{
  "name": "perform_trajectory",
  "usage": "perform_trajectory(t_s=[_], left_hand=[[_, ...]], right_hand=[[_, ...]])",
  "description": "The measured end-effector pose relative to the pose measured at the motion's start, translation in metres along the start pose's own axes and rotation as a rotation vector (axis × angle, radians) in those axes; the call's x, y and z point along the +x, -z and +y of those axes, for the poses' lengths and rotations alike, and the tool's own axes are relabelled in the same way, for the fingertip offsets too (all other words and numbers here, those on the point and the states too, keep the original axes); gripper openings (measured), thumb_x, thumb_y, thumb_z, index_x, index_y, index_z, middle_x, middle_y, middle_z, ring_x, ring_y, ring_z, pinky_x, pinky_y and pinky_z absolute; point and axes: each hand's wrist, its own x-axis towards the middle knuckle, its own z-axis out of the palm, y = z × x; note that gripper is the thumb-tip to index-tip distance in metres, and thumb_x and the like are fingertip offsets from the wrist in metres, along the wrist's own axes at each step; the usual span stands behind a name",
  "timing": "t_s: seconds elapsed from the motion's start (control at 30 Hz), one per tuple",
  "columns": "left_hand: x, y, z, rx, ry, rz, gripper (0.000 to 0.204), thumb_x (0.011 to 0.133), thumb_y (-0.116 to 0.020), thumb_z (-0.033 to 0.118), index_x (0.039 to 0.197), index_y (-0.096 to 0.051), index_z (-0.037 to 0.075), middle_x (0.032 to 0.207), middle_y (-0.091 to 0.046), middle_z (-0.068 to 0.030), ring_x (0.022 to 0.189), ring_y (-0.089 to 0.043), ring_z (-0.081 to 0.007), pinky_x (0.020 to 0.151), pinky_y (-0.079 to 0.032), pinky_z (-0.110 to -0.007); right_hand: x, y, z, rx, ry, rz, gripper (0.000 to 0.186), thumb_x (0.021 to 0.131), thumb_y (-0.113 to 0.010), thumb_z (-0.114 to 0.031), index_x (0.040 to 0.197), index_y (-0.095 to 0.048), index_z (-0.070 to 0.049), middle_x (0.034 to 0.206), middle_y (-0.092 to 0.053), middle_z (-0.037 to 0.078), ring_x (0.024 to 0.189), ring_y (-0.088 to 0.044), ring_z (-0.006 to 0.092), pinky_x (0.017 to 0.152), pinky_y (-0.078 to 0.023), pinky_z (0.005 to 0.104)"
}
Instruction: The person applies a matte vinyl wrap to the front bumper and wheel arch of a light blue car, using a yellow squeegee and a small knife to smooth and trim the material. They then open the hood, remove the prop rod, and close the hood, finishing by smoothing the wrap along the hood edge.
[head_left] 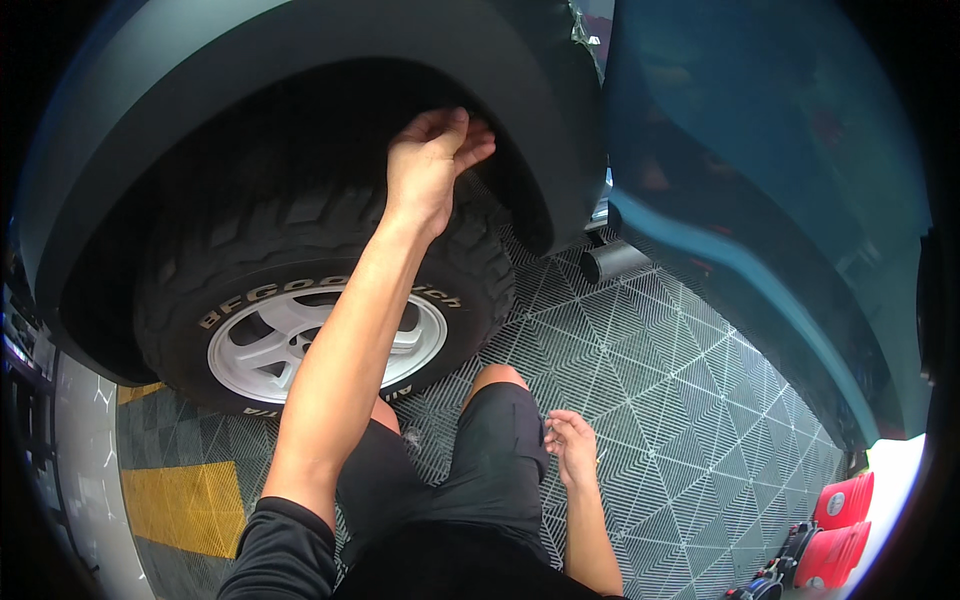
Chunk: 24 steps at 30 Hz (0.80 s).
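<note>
My left hand [438, 165] is raised inside the wheel arch, close to the inner edge of the dark grey fender trim [520, 130]. Its fingers are loosely bent and a little apart, and nothing shows between them. Whether the fingertips touch the trim is hard to make out. Below my left forearm stands a chunky black tire [480, 270] on a silver spoked wheel [250, 350]. Down beside my right knee hangs my right hand [572, 447], fingers half bent and apart, holding nothing that I can see.
A blue-green vehicle door [730, 200] stands open on the right, with a dark tubular side step [612, 262] beneath the body. Grey grid tiles [690, 430] cover the floor, with a yellow patch [185, 508] at left. Red buckets [832, 550] stand at the lower right.
</note>
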Motion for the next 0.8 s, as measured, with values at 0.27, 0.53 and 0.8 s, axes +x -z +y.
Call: perform_trajectory(t_s=[0.27, 0.53, 0.8], left_hand=[[0.004, 0.006, 0.013, 0.181, 0.020, -0.072, 0.028, 0.101, -0.061, 0.017, 0.112, -0.063, -0.009, 0.098, -0.068, -0.0154, 0.085, -0.069, -0.0204, 0.076, -0.061, -0.031], [0.007, 0.003, 0.021, 0.505, -0.221, -0.013, 0.022, 0.095, -0.068, 0.007, 0.105, -0.065, -0.012, 0.096, -0.071, -0.0185, 0.085, -0.073, -0.0232, 0.070, -0.062, -0.031], [-0.001, -0.005, 0.010, 0.228, -0.220, 0.014, 0.032, 0.091, -0.071, 0.003, 0.116, -0.061, -0.014, 0.102, -0.071, -0.0186, 0.096, -0.072, -0.0250, 0.083, -0.062, -0.035]], right_hand=[[0.000, 0.002, 0.003, 0.006, -0.017, -0.005, 0.017, 0.093, -0.061, -0.005, 0.108, -0.065, 0.001, 0.092, -0.068, 0.007, 0.068, -0.061, 0.0109, 0.056, -0.049, 0.0221], [-0.002, 0.004, 0.008, -0.027, -0.032, 0.018, 0.018, 0.093, -0.060, -0.005, 0.110, -0.064, 0.001, 0.093, -0.068, 0.007, 0.068, -0.061, 0.0105, 0.056, -0.049, 0.0221], [-0.003, -0.002, 0.012, -0.060, -0.036, -0.007, 0.016, 0.094, -0.060, -0.005, 0.108, -0.066, 0.001, 0.092, -0.068, 0.007, 0.067, -0.062, 0.0107, 0.055, -0.049, 0.0221]])
